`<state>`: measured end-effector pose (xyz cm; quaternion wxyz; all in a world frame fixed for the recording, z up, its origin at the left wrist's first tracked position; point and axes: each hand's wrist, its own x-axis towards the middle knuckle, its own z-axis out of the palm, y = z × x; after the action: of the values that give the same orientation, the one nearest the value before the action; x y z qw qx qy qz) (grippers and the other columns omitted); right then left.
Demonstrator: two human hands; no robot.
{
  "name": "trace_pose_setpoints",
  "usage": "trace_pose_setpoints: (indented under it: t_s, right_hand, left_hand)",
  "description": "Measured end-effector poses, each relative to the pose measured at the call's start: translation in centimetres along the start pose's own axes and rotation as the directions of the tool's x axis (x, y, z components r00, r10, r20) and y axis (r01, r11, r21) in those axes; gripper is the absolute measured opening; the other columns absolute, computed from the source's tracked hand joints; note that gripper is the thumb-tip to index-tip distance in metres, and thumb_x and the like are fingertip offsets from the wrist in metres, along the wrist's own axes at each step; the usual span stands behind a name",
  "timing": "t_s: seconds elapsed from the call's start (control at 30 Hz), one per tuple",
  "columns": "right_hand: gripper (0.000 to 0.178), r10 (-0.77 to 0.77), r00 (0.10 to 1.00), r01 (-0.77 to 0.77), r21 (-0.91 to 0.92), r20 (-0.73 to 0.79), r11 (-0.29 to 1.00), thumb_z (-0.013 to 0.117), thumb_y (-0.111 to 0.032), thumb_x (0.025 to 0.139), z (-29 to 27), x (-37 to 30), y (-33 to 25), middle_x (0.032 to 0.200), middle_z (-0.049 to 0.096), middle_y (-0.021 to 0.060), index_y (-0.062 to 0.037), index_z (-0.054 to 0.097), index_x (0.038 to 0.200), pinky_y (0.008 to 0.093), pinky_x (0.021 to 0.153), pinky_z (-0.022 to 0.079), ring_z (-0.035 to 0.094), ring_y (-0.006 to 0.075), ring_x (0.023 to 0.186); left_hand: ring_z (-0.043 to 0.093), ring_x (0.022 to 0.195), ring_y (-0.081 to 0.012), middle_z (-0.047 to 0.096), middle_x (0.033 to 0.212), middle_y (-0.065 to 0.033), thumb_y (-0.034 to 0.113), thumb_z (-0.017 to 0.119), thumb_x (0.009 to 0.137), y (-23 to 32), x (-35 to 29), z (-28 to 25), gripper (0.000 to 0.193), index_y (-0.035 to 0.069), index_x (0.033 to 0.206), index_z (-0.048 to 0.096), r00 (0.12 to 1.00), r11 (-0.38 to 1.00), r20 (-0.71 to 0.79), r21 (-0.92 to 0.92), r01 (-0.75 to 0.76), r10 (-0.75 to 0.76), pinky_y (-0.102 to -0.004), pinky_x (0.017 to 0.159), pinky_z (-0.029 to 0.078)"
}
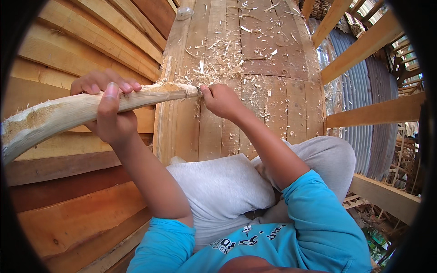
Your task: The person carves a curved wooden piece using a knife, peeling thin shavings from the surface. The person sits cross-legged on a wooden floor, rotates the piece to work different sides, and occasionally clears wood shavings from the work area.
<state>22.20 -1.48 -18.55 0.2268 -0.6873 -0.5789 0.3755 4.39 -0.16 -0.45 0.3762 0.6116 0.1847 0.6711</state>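
A long, pale, peeled wooden pole (68, 109) runs from the left rim toward the middle, slightly curved, thicker at the left and tapering to the right. Brownish patches mark its surface. My left hand (109, 102) is wrapped round it, thumb lying over the top. At the thin right end, my right hand (222, 101) is closed in a fist with the thumb near the tip. A small dark bit shows between that fist and the wood; most of what the fist holds is hidden. A curl of shaving clings close to the tip.
Pale wood shavings (218, 66) lie scattered over the plank floor (273, 50). A plank wall (86, 41) stands close on the left. To the right are wooden rails (373, 111) with corrugated metal sheets (357, 86) beyond. A small clear plastic item (184, 13) lies at the far end.
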Motion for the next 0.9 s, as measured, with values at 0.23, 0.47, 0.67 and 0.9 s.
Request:
trace_pose_setpoints:
  t_s: [0.23, 0.47, 0.67, 0.9]
  right_hand:
    - [0.054, -0.094, 0.995, 0.094, 0.015, -0.024, 0.995, 0.038, -0.035, 0.099, 0.7, -0.2, -0.1, 0.086, 0.066, 0.0292, 0.0068, 0.067, 0.083, 0.0518, 0.083, 0.049, 0.064, 0.0445, 0.085]
    - [0.051, -0.164, 0.986, 0.163, 0.054, 0.015, 0.985, 0.042, -0.034, 0.099, -0.6, -1.4, -1.5, 0.083, 0.066, 0.0288, 0.0067, 0.066, 0.082, 0.0510, 0.079, 0.050, 0.064, 0.0447, 0.084]
    - [0.049, -0.109, 0.994, 0.109, -0.057, 0.008, 0.992, 0.043, -0.036, 0.099, -0.8, -1.9, -2.6, 0.087, 0.068, 0.0259, 0.0045, 0.068, 0.087, 0.0508, 0.079, 0.050, 0.065, 0.0433, 0.088]
    - [0.049, -0.030, 0.999, 0.032, -0.052, 0.042, 0.998, 0.044, -0.036, 0.098, -1.0, -1.6, -2.2, 0.090, 0.068, 0.0268, 0.0048, 0.069, 0.091, 0.0498, 0.084, 0.051, 0.066, 0.0430, 0.090]
  left_hand:
    - [0.048, 0.065, -0.0187, 0.043, 0.074, -0.0070, 0.001, 0.052, 0.075, -0.4, 0.2, -1.9, 0.024, 0.009, 0.093, 0.040, 0.998, 0.998, -0.063, -0.052, 0.026, -0.030, -0.0379, 0.059, 0.052]
    - [0.048, 0.066, -0.0185, 0.042, 0.073, -0.0066, 0.000, 0.053, 0.075, -0.5, 0.5, -3.4, 0.024, 0.010, 0.093, 0.040, 0.995, 0.996, -0.083, -0.083, 0.044, -0.050, -0.0396, 0.061, 0.052]
    - [0.049, 0.066, -0.0185, 0.043, 0.074, -0.0064, 0.000, 0.053, 0.075, -0.5, 0.6, -3.3, 0.024, 0.010, 0.093, 0.041, 0.998, 0.996, -0.050, -0.090, 0.025, -0.030, -0.0396, 0.061, 0.052]
    - [0.049, 0.065, -0.0184, 0.043, 0.073, -0.0061, 0.000, 0.053, 0.075, -0.3, 0.4, -3.0, 0.023, 0.010, 0.093, 0.041, 0.999, 0.997, -0.035, -0.071, 0.018, -0.021, -0.0386, 0.060, 0.052]
